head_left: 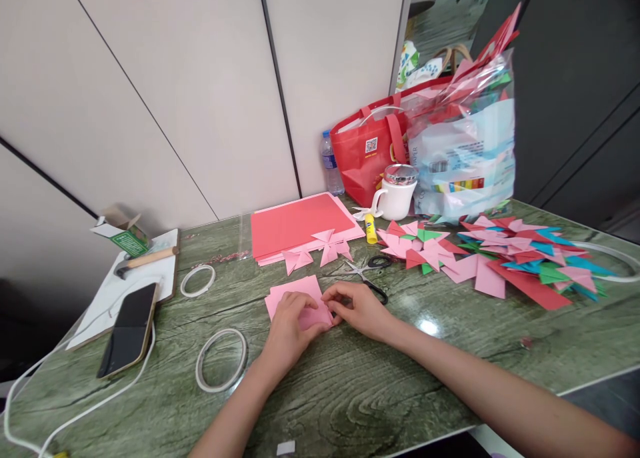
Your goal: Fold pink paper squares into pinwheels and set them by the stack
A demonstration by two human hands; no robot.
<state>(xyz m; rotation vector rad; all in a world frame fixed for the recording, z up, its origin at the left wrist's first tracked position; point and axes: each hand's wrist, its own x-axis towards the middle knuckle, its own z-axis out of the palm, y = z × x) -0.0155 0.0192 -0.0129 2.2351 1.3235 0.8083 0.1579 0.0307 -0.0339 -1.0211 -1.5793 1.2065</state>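
Note:
A small pile of pink paper squares [306, 286] lies on the green table in front of me. My left hand [293, 328] is curved over the pile, its thumb and fingers pressing on the pink paper. At the pile's right edge, the thumb and index finger of my right hand [359, 309] pinch the paper's corner. The fingers hide part of that corner. Just behind my right hand are open scissors [370, 266] with black handles. Folded pink paper pieces [330, 246] rest on a stack of red and pink sheets [300, 223] farther back.
Folded paper heaps [420, 245] spread rightward, near a yellow glue stick [371, 229] and a white mug [397, 195]. A red bag [365, 168] and a plastic bag [463, 145] stand behind. Leftward are tape rolls [221, 333], a phone [129, 328] with a cable, and a hammer [150, 258].

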